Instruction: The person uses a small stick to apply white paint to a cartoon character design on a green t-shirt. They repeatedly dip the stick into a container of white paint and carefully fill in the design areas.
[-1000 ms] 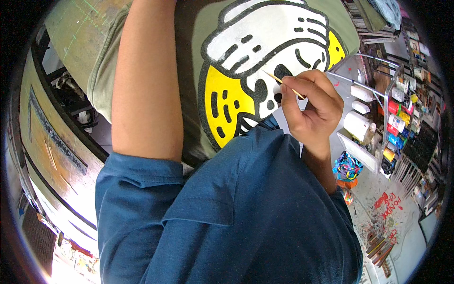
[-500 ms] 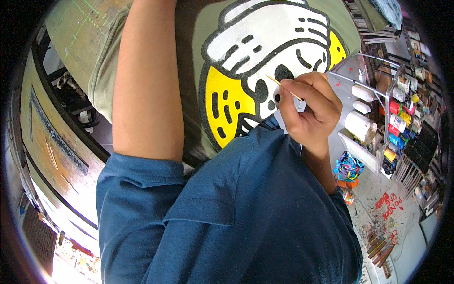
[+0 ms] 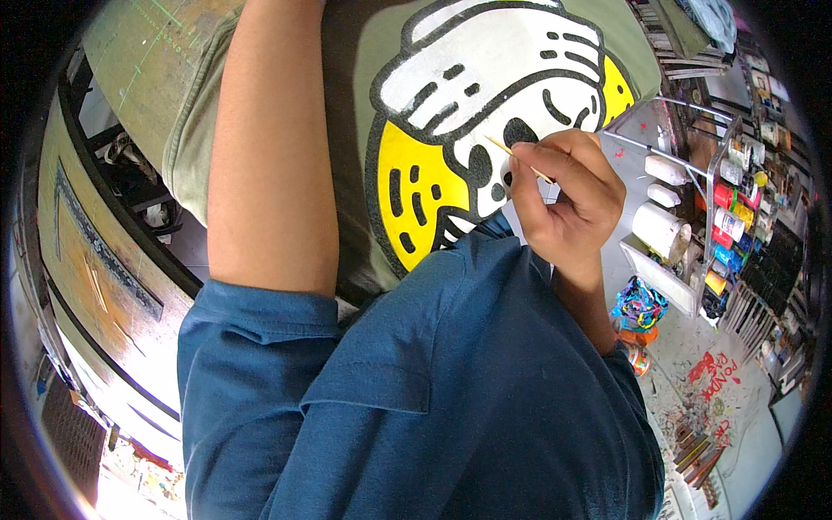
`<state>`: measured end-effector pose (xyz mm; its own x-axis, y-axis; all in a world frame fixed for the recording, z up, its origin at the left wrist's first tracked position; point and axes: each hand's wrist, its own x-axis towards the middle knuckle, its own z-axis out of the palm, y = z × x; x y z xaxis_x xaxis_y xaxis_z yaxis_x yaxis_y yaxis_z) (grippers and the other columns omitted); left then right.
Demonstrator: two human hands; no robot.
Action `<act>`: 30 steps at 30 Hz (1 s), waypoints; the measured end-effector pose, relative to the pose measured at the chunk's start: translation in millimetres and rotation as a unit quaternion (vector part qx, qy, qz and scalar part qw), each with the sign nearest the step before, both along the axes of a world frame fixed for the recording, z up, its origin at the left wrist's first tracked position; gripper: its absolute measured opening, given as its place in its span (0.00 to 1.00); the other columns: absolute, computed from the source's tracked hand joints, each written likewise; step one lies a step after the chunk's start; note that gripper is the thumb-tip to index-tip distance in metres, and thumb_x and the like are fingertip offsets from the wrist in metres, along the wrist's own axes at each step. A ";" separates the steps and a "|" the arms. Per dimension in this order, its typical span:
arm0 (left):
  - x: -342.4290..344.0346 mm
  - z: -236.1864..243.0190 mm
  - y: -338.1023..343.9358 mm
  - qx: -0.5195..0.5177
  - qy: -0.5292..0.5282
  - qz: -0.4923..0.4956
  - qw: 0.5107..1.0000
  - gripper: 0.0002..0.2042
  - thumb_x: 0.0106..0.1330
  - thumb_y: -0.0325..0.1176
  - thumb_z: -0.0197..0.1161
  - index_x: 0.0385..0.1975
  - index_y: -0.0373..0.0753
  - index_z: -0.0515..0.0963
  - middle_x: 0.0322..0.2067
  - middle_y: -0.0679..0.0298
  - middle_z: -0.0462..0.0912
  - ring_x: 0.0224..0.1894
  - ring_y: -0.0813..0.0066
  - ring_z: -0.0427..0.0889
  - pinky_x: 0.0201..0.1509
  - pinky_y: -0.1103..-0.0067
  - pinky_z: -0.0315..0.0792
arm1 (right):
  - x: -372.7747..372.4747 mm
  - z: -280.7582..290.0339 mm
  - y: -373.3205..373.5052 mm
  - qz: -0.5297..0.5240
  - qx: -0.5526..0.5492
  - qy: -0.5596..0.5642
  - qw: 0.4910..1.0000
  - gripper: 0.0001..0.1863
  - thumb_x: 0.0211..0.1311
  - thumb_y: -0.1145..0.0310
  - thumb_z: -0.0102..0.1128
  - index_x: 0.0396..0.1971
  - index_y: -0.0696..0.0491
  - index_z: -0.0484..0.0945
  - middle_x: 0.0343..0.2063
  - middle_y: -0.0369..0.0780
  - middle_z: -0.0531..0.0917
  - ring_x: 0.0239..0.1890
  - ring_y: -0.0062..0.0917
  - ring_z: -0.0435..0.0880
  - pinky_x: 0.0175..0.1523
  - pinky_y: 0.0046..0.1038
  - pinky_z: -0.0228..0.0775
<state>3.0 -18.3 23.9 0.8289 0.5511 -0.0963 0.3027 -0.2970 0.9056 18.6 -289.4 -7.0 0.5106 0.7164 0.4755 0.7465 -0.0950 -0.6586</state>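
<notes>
Between the thumb and forefinger of my right hand, closed in a pinch, is a thin wooden toothpick. Its tip points up and left over the face of a printed cartoon figure in white, yellow and black. The print is on an olive-green T-shirt spread out in front of me. Whether the tip touches the print, I cannot tell. My left forearm reaches across the shirt's left part, and its hand lies beyond the top edge of the picture.
On the left is a worn board with a dark metal square ruler and thin sticks on it. To the right stand a metal rack, a white tub and several coloured paint containers. Red paint marks the floor.
My right hand and the toothpick have shifted very slightly up and to the left. Otherwise the scene looks the same.
</notes>
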 end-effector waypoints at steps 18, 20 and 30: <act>-0.9 0.9 0.2 -0.003 0.007 -0.003 1.000 0.05 0.59 0.22 0.72 0.30 0.35 0.82 0.29 0.64 0.86 0.33 0.77 0.85 0.40 0.82 0.78 | 0.8 0.4 -0.8 0.006 -0.003 0.003 1.000 0.11 0.42 0.82 0.68 0.30 0.55 0.86 0.23 0.38 0.82 0.25 0.26 0.81 0.34 0.26 0.65; -1.3 0.9 0.2 -0.008 0.004 0.007 1.000 0.05 0.58 0.22 0.73 0.30 0.35 0.82 0.29 0.64 0.86 0.33 0.77 0.85 0.40 0.82 0.77 | 1.7 -0.4 -2.7 0.009 -0.004 0.007 1.000 0.11 0.42 0.82 0.68 0.30 0.55 0.86 0.23 0.38 0.82 0.25 0.26 0.81 0.34 0.26 0.65; -0.7 -2.0 2.8 0.027 0.004 -0.003 1.000 0.05 0.57 0.23 0.73 0.31 0.35 0.83 0.29 0.64 0.86 0.33 0.77 0.84 0.40 0.81 0.76 | 2.6 0.8 -2.0 0.005 -0.007 0.005 1.000 0.11 0.42 0.82 0.69 0.29 0.55 0.85 0.23 0.38 0.82 0.25 0.26 0.80 0.33 0.26 0.64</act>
<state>2.3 -15.5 21.9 0.8309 0.5515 -0.0732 0.3086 -0.3474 0.8855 21.1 -291.4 -6.2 0.5089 0.7279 0.4595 0.7404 -0.0980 -0.6650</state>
